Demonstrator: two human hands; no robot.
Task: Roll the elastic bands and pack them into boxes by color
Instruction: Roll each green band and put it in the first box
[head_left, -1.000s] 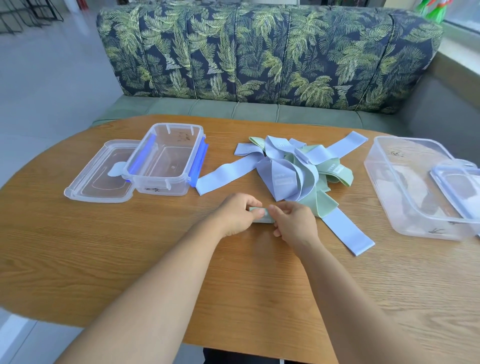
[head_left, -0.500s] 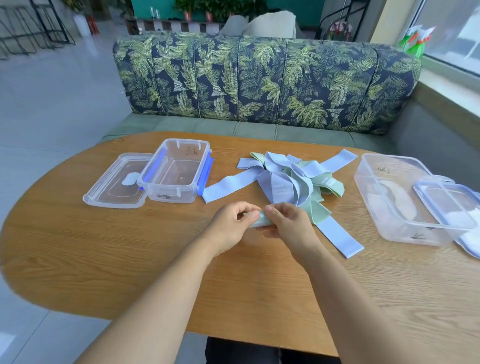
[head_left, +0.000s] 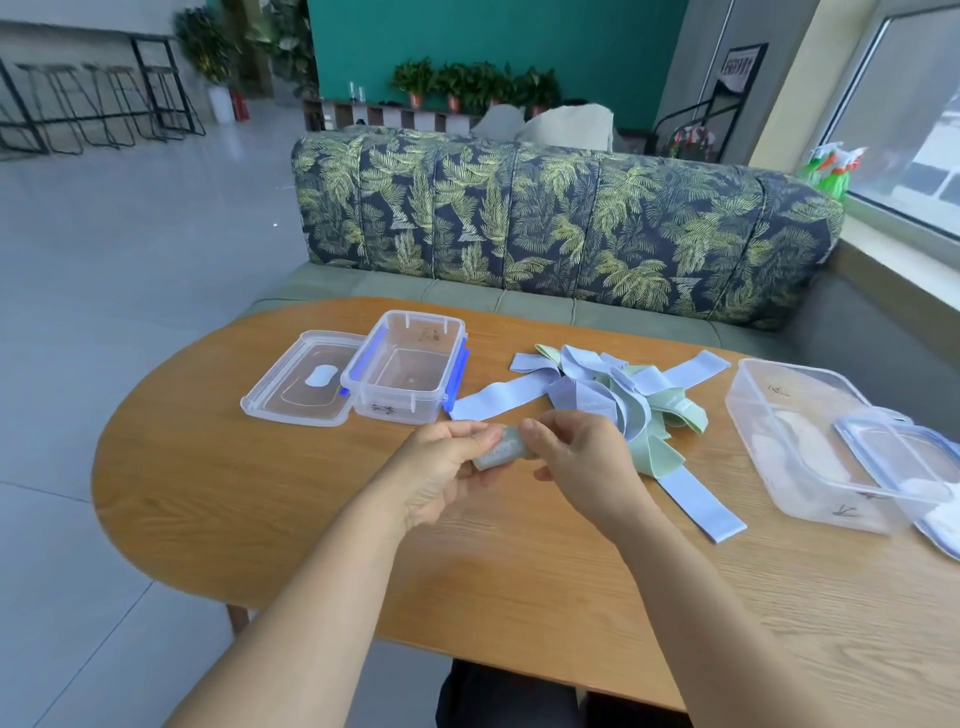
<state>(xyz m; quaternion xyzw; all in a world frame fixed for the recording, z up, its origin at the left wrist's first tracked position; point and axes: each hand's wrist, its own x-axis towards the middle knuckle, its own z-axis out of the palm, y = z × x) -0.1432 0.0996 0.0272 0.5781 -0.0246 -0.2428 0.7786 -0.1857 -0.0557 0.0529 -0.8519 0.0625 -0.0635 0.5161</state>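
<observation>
Above the wooden table (head_left: 260, 493), the left hand (head_left: 441, 467) and the right hand (head_left: 582, 462) pinch one rolled green band (head_left: 501, 453) with curled fingers, near one pile of blue and green bands (head_left: 623, 400), too tangled to count, between two clear boxes, the small box (head_left: 405, 374) and the large box (head_left: 795, 441).

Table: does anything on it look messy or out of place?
The bands lie in a tangled heap, blue and green mixed. The lid leans askew on the right box. Nothing looks spilled or damaged.
</observation>
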